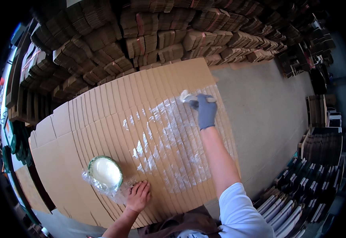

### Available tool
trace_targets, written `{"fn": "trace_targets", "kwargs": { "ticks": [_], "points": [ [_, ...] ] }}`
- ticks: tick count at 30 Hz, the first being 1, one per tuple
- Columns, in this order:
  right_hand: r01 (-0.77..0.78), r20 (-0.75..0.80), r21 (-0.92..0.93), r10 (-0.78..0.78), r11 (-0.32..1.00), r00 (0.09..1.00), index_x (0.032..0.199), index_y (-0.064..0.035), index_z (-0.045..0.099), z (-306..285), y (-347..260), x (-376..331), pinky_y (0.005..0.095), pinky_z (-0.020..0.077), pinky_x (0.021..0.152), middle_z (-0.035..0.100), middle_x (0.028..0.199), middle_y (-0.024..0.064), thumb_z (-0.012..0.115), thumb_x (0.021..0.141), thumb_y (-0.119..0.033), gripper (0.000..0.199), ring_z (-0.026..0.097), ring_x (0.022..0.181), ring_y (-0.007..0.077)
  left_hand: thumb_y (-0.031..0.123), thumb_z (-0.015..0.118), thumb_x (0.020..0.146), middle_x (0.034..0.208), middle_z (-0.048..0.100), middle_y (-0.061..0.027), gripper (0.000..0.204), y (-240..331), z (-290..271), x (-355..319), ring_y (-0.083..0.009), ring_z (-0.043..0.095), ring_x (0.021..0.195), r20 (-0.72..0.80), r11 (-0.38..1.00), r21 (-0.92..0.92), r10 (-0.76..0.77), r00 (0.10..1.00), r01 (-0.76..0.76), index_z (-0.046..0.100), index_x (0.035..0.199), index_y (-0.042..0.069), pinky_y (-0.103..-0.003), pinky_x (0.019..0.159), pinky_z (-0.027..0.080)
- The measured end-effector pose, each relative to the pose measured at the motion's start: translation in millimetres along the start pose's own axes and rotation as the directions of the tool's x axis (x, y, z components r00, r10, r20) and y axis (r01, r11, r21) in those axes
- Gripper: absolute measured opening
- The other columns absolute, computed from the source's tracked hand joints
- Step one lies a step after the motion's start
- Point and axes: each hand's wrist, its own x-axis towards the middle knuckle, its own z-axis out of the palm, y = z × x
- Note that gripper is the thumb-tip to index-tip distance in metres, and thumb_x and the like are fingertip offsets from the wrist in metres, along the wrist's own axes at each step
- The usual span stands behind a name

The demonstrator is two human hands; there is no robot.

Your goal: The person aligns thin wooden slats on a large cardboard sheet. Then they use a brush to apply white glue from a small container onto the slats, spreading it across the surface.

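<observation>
My right hand (pixel 207 113), in a grey-blue glove, grips a brush (pixel 186 96) near the far right of the fanned cardboard strips. White stuff coats the brush's head, and its pale handle shows past my fingers. Beneath lie overlapping brown cardboard sheets (pixel 62 156), with a wet white paste (pixel 172 127) smeared in streaks over their right half. Bare, my left hand (pixel 138 197) rests with its fingers stretched on the sheets near the front edge. Beside it a round green-rimmed tub (pixel 106 172) of white paste sits in crumpled clear plastic film (pixel 115 193).
Tall stacks of bundled flat cardboard (pixel 141 43) line the back and far left. Grey concrete floor (pixel 266 115) lies right of the sheets. Rows of upright flat panels (pixel 284 212) stand at the lower right. Green equipment (pixel 20 146) is at the left edge.
</observation>
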Motion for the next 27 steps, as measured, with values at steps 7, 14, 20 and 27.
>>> {"fn": "trace_targets", "kwargs": {
  "ticks": [7, 14, 20, 27],
  "points": [
    [0.008, -0.099, 0.044, -0.004, 0.999, 0.995, 0.086, -0.0005, 0.065, -15, 3, 26, 0.0281, 0.0529, 0.058, 0.067, 0.083, 0.0079, 0.064, 0.089, -0.011, 0.011, 0.065, 0.066, 0.0134, 0.028, 0.070, 0.075, 0.133, 0.057, 0.0013, 0.050, 0, 2, -1, -0.0198, 0.050, 0.121, -0.024, 1.000, 0.031, 0.001, 1.000, 0.000, 0.062, 0.123, 0.017, -0.045, 0.100, 0.034],
    [0.052, -0.084, 0.025, -0.050, 0.998, 0.995, 0.089, 0.0015, 0.064, -14, 5, 22, 0.0300, 0.0548, 0.061, 0.067, 0.081, 0.0091, 0.065, 0.087, -0.009, 0.011, 0.065, 0.068, 0.0151, 0.030, 0.070, 0.077, 0.133, 0.058, 0.0031, 0.048, 0, 0, 0, -0.0174, 0.050, 0.121, -0.010, 0.997, 0.071, -0.003, 1.000, 0.004, 0.063, 0.123, 0.018, -0.043, 0.102, 0.033],
    [0.092, -0.154, -0.025, -0.094, 0.995, 0.984, 0.089, 0.0005, 0.064, -21, 5, 32, 0.0301, 0.0538, 0.058, 0.067, 0.086, 0.0103, 0.066, 0.086, -0.010, 0.011, 0.065, 0.067, 0.0168, 0.030, 0.070, 0.076, 0.133, 0.058, 0.0023, 0.049, 0, 1, 1, -0.0181, 0.050, 0.123, -0.032, 0.997, 0.072, 0.014, 0.999, -0.012, 0.063, 0.123, 0.017, -0.043, 0.102, 0.032],
    [0.217, -0.220, 0.006, -0.211, 0.976, 0.952, 0.085, 0.0028, 0.062, -38, -6, 52, 0.0294, 0.0502, 0.048, 0.066, 0.076, 0.0098, 0.061, 0.090, -0.011, 0.015, 0.061, 0.053, 0.0145, 0.028, 0.070, 0.076, 0.131, 0.059, 0.0019, 0.047, 3, -5, -1, -0.0177, 0.052, 0.120, -0.050, 0.999, 0.038, -0.002, 0.999, 0.004, 0.063, 0.121, 0.017, -0.041, 0.099, 0.036]
  ]
}}
